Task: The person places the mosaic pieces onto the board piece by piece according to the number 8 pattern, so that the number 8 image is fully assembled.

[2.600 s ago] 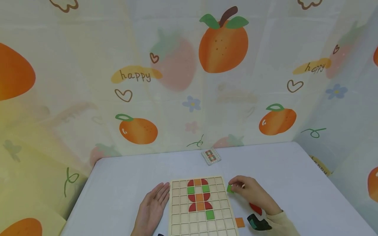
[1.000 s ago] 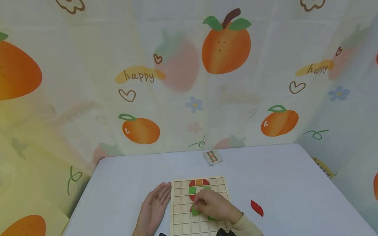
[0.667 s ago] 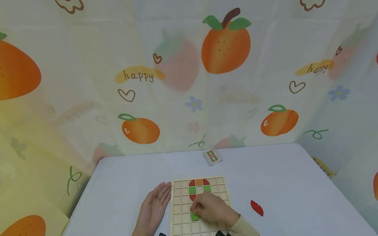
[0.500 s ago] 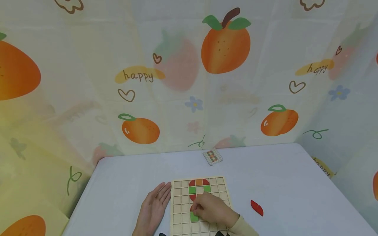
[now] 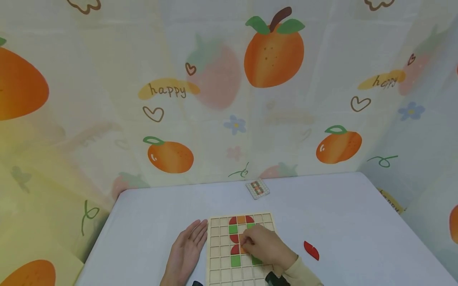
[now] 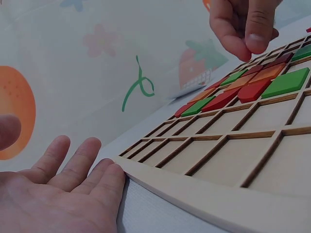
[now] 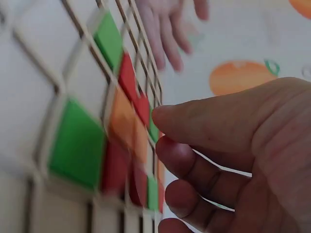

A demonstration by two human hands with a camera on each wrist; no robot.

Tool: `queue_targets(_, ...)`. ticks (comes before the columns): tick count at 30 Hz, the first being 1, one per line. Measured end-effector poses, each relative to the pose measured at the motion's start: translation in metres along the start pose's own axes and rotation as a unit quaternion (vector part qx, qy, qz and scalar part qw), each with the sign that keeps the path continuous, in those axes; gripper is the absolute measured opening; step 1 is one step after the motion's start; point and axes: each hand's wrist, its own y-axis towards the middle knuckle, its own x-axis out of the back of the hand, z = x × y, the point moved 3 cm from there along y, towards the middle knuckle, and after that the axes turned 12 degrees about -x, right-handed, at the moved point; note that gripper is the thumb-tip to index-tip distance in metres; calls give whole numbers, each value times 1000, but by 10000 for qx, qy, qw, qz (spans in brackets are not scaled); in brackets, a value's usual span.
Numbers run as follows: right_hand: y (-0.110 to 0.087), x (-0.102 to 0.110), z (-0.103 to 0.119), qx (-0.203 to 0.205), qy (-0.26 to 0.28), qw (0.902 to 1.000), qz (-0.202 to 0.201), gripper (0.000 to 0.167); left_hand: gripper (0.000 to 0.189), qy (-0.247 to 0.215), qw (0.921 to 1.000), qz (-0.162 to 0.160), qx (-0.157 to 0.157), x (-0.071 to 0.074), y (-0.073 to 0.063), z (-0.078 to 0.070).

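A wooden grid board [image 5: 219, 275] lies on the table, its cells partly filled with red rounded, orange square and green square tiles. My right hand [image 5: 266, 244] is over the board, fingers loosely bent and nothing between thumb and fingertips in the right wrist view. Left of it, a green tile [image 5: 235, 261] sits in a cell below a red tile [image 5: 235, 250]. Another green tile [image 7: 77, 143] shows under the hand in the right wrist view. My left hand [image 5: 186, 252] lies palm up with fingers extended, fingertips at the board's left edge [image 6: 160, 194].
Two red rounded pieces [image 5: 311, 250] lie together on the white table right of the board. A small stack of pattern cards [image 5: 257, 188] rests behind the board. A fruit-printed cloth [image 5: 214, 151] hangs along the table's back edge.
My right hand brought a green tile from the board's right side, set it into a cell and let go, then drew back slightly up and right. The left hand stayed in place.
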Motion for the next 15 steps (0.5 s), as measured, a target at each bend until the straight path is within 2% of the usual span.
queue_targets(6, 1, 11, -15, -265, -455, 9979, -383, 10, 61, -10, 10000, 27, -19, 0, 1, 1)
queue_targets(15, -2, 8, -18, -249, -480, 9977, -408, 20, 61, -3, 10000, 65, -46, 2, 1, 2)
